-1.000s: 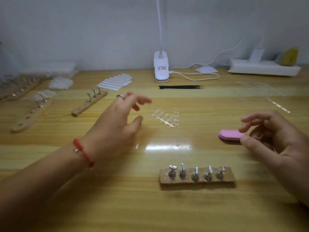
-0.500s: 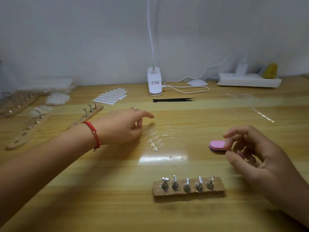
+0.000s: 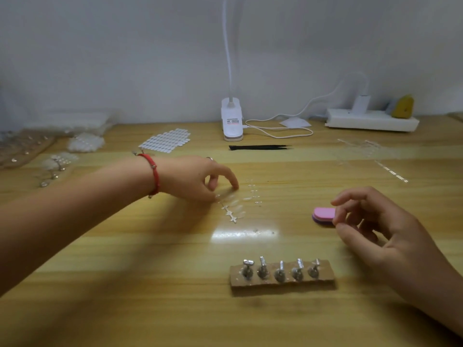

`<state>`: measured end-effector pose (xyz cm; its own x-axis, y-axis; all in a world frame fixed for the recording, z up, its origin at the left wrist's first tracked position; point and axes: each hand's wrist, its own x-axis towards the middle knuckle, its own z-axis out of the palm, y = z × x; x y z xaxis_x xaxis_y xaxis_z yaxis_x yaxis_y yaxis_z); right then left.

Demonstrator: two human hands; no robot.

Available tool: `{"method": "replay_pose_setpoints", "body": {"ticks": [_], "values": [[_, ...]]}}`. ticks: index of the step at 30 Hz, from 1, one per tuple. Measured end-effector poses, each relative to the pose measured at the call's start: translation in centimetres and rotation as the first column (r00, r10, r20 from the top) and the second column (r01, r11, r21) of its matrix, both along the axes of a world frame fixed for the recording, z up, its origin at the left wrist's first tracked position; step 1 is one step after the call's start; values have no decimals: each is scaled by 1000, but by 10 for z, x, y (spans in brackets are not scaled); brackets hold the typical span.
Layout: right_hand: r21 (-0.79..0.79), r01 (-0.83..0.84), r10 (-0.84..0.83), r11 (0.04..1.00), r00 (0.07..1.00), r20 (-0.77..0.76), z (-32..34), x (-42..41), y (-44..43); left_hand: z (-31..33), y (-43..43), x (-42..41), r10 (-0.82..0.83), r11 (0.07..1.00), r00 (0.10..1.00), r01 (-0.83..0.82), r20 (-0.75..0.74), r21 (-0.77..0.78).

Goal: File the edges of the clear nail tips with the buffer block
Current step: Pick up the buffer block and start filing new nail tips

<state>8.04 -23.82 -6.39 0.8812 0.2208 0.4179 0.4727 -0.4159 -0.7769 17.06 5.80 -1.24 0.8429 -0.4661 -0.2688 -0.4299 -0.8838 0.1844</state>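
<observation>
Zero edges filed so far, judging by the layout. Spread on the worktop (image 3: 125,309): clear nail tips (image 3: 234,206) on their strip at centre, pink buffer block (image 3: 323,213) flat to their right, apart from them. Left hand (image 3: 195,179) over the strip's far end, fingers (image 3: 234,185) curved down and touching it; pinched or not, impossible to tell. Right hand (image 3: 375,226) at the block's near end, thumb and forefinger parted around it, grip unclear. Left to do: lifting both, bringing them together, filing every tip. Up front, unused, a five-post holder (image 3: 281,274).
</observation>
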Motion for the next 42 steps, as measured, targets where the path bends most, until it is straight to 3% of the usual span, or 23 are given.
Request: {"method": "replay_pose_setpoints", "body": {"ticks": [9, 12, 14, 15, 17, 18, 21, 25, 30, 34, 42], "values": [[-35, 4, -4, 999, 1000, -2, 0, 0, 0, 12, 0, 2, 31, 999, 999, -32, -33, -28], [-45, 20, -22, 999, 999, -33, 1, -1, 0, 22, 8, -10, 94, 978, 996, -94, -7, -186], [-9, 29, -29, 1000, 997, -69, 8, -1, 2, 20, 6, -26, 195, 845, 981, -180, -25, -504], [36, 26, -22, 999, 994, -107, 13, -1, 4, 15, 1, -36, 245, 706, 966, -233, -77, -669], [117, -4, 31, 993, 973, -227, 24, 3, 10, -1, -14, -58, 261, 429, 938, -325, -229, -842], [143, -39, 79, 989, 955, -285, 29, 5, 13, -9, -24, -68, 230, 341, 928, -359, -293, -869], [224, -109, 188, 968, 909, -373, 40, 8, 30, -26, -48, -85, 168, 212, 909, -411, -382, -886], [324, -78, 199, 943, 912, -358, 36, 10, 42, -35, -64, -88, 157, 105, 881, -465, -447, -879], [349, -75, 214, 934, 899, -381, 23, 13, 40, -40, -63, -88, 160, 82, 866, -491, -474, -867], [355, -116, 264, 928, 876, -404, 22, 15, 37, -41, -62, -87, 117, 130, 863, -505, -492, -854], [504, -169, 487, 847, 626, -610, 27, 15, 33, -39, -59, -84, 25, 234, 862, -497, -506, -836]]}}
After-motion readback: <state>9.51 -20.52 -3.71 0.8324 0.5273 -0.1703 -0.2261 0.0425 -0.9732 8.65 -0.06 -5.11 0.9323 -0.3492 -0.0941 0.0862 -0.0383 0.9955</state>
